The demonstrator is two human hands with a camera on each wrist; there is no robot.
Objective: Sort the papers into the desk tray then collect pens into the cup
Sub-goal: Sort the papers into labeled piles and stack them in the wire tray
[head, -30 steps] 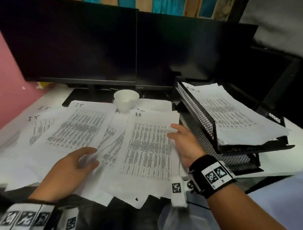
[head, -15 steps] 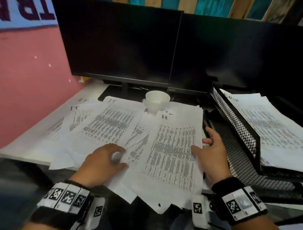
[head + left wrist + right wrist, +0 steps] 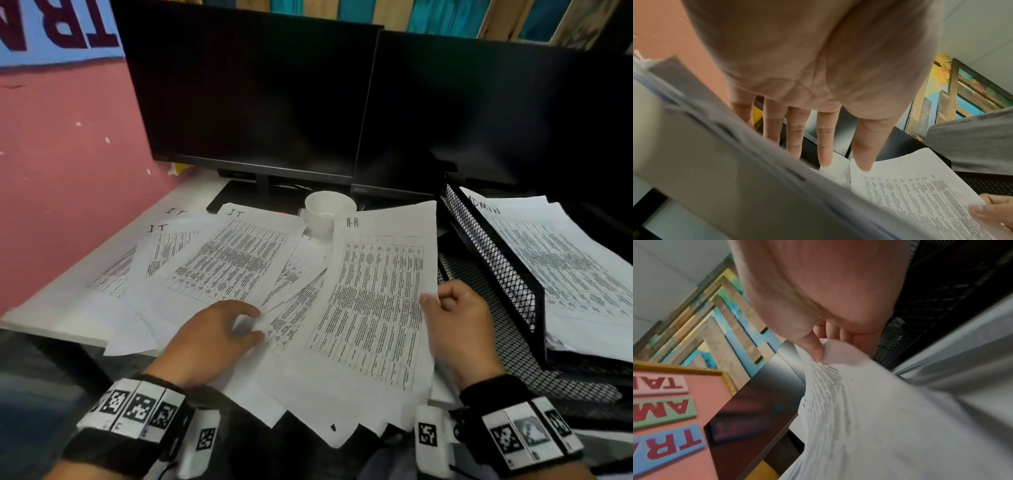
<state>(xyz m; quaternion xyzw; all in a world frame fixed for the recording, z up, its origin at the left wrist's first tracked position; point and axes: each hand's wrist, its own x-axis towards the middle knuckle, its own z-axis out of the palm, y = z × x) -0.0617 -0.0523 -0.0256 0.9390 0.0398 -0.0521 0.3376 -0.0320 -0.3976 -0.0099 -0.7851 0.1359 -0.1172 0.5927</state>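
Observation:
Printed sheets marked I.T (image 3: 236,260) lie fanned over the desk. My left hand (image 3: 251,323) rests on them, fingers (image 3: 826,146) straight, tips touching the paper. The sheet marked H-R (image 3: 373,301) is raised along its right side; my right hand (image 3: 436,301) pinches that edge between thumb and curled fingers, as the right wrist view shows on the sheet (image 3: 838,402). A black mesh desk tray (image 3: 493,260) stands just right of that hand, its upper tier holding a stack marked ADMIN (image 3: 565,260). A white cup (image 3: 329,212) stands behind the papers. No pens show.
Two dark monitors (image 3: 260,102) stand close behind the cup and papers. A pink wall (image 3: 68,171) bounds the desk on the left. Several sheets overhang the desk's front edge (image 3: 329,428). The tray's lower tier (image 3: 479,308) is open mesh beside my right hand.
My right hand went from lying flat at the H-R sheet's edge to pinching it, and that edge has lifted. The left hand stays on the I.T sheets. The view has shifted left.

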